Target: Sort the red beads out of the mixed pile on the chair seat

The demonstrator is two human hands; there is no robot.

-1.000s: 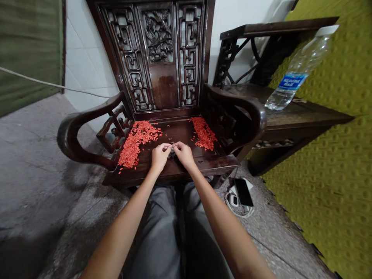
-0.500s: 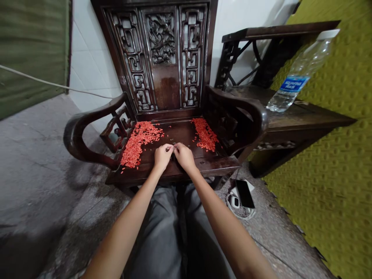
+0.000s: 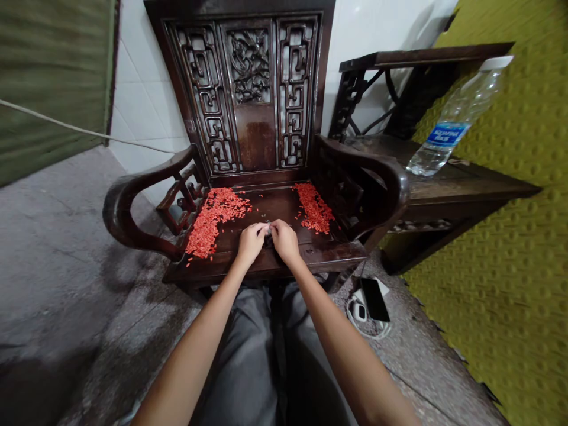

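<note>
Chair seat: dark wood.
Red bits: big pile at 9 o'clock on it, smaller one near 2.
Bottle: capped, farther off at 2; can't tell how full.
Left hand, right hand: curled at 6, tips close; can't tell if they pinch anything.
Grey thing: between the hands, too blurry to name.
Fingertips: seem busy with tiny work; the next move likely calls for soft pinching.

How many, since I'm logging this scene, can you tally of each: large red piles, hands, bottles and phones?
Large red piles: 2 (left pile, right pile)
Hands: 2 (left hand, right hand)
Bottle: 1
Phone: 1
Total: 6
</note>
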